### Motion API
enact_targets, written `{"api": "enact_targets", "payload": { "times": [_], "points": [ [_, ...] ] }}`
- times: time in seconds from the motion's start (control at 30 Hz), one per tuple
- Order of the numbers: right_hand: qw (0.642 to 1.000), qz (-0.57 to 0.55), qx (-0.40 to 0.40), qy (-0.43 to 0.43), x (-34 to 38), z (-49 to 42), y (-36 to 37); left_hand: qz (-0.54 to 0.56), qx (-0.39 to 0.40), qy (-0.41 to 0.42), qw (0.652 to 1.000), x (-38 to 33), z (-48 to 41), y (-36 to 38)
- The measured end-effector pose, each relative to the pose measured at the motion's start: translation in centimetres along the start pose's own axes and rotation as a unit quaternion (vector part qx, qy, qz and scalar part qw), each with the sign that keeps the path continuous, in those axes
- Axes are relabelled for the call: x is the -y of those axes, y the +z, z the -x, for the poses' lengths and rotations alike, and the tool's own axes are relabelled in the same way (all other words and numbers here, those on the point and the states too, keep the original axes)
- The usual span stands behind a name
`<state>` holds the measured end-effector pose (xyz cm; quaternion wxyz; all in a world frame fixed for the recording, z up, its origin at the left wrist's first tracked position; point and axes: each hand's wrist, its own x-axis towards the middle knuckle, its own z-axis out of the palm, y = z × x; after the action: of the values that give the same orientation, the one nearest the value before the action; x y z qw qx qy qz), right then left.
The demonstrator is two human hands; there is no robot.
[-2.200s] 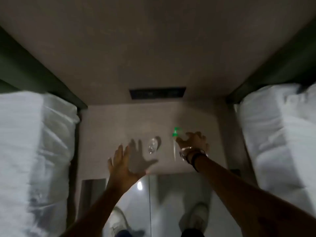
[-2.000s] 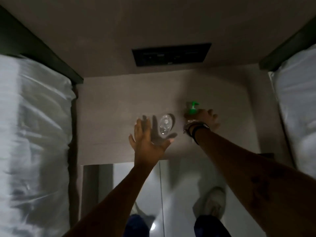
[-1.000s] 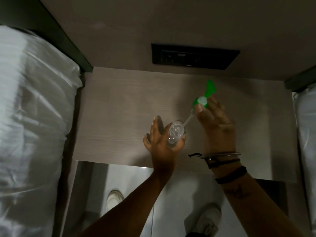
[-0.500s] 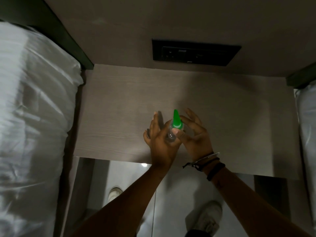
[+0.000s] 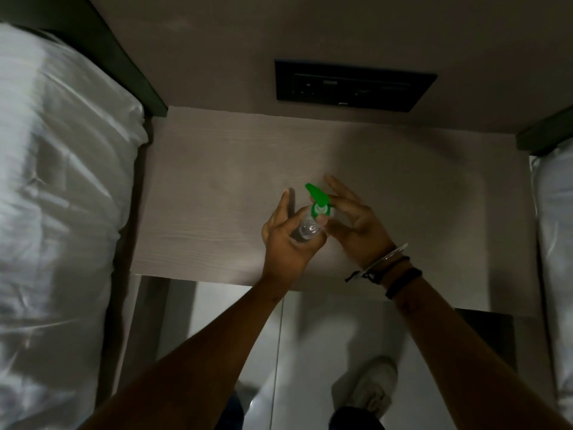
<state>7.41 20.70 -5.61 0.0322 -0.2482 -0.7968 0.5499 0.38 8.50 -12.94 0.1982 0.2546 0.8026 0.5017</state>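
A small clear bottle is held above the pale wooden bedside table. My left hand grips the bottle's body, thumb and fingers wrapped round it. A green pump top sits on the bottle's neck, its nozzle pointing away and to the left. My right hand pinches the base of the green top with thumb and forefinger, its other fingers spread out straight. Bracelets circle my right wrist.
White bedding lies on the left and at the right edge. A dark socket panel is set in the wall behind the table. Below the table's front edge are a glossy floor and my white shoes.
My right hand picked up the green pump top from the table and brought it onto the bottle that my left hand took hold of. The top's nozzle has since turned leftward.
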Motion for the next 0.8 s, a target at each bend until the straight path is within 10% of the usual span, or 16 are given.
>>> {"api": "enact_targets", "payload": {
  "times": [0.3, 0.53, 0.8],
  "points": [
    [0.967, 0.111, -0.227, 0.014, -0.4, 1.9, 2.5, -0.037, -0.091, 0.009, 0.995, -0.6, 1.2, 1.1],
    [0.992, 0.069, -0.088, -0.055, -0.2, 0.8, 0.5, -0.035, -0.059, 0.003, 0.998, -0.1, 1.2, 1.0],
    [0.986, 0.066, -0.149, -0.015, 0.0, 0.3, 1.5, -0.058, -0.098, 0.006, 0.994, -1.2, 1.2, 1.1]
  ]
}}
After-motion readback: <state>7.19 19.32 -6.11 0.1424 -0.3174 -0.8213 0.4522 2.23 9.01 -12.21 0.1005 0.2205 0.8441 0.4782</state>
